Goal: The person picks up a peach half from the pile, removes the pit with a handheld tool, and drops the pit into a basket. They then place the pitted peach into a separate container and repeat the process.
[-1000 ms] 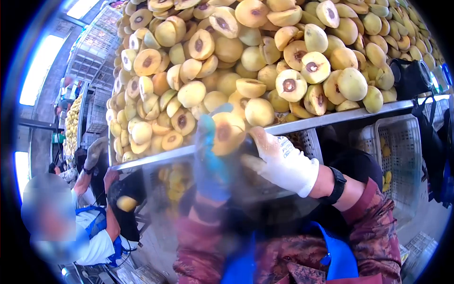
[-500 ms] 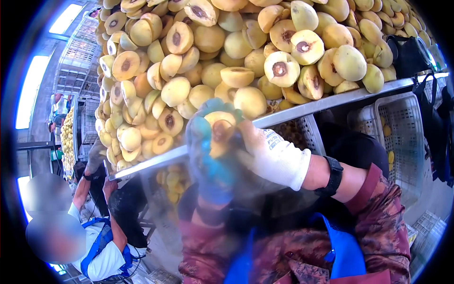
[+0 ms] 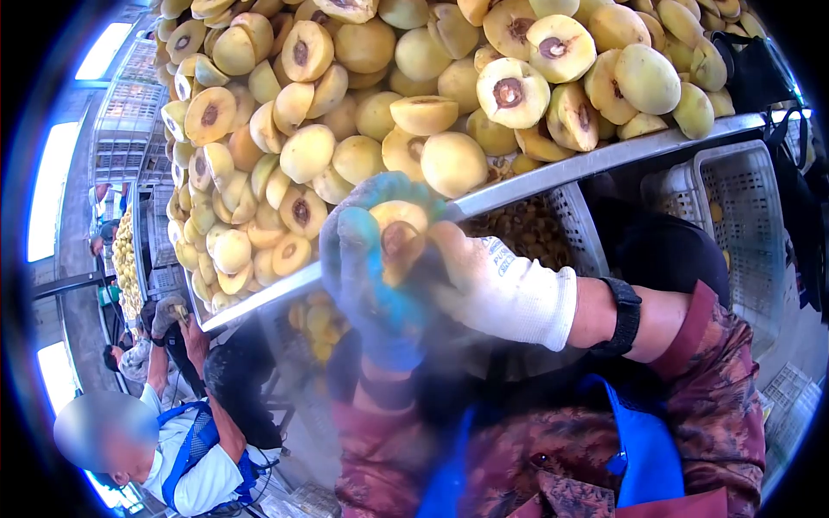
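Observation:
My left hand (image 3: 367,259), in a grey and teal glove, is wrapped round a yellow peach half (image 3: 402,226). Its cut face and brown pit are turned up. Against the right side of this half press the fingers of my right hand (image 3: 484,281), in a white glove with bare-looking thumb tip. Those fingers are curled, and blur hides whatever they may hold. Just beyond both hands lies a large heap of peach halves (image 3: 306,154), several with brown pits showing, on a table with a metal edge (image 3: 596,166).
Under the table edge is a crate (image 3: 580,226) with brown bits beside it. Plastic crates (image 3: 744,203) stand at the right. On the left a co-worker (image 3: 203,453) sits at the same table, a gloved hand raised. More crates (image 3: 129,108) are stacked behind.
The view has shifted slightly, so the heap sits a little further left and up. Both my hands stay together at the peach half. The co-worker's hands and head have moved.

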`<action>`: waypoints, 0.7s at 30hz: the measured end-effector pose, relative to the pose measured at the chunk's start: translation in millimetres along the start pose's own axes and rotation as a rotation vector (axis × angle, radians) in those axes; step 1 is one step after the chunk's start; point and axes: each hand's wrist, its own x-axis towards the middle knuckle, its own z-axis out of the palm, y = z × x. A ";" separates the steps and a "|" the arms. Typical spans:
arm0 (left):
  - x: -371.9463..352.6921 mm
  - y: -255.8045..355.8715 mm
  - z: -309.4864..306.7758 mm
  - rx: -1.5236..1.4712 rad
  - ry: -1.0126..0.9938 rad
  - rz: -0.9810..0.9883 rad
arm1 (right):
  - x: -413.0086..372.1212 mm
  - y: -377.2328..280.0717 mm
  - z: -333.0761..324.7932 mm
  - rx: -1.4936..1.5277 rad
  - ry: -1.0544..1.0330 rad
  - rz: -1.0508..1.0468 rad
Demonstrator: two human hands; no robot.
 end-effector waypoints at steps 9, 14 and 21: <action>8.7 9.5 -6.3 -0.627 -0.182 -0.544 | -13.4 -8.5 -9.3 0.248 -0.176 0.356; 14.1 10.6 -9.8 -0.617 -0.314 -0.595 | -13.7 -10.9 -19.9 0.450 -0.274 0.424; 13.9 15.8 -14.4 -0.603 -0.432 -0.583 | -6.6 -26.1 -52.7 1.104 -0.603 0.726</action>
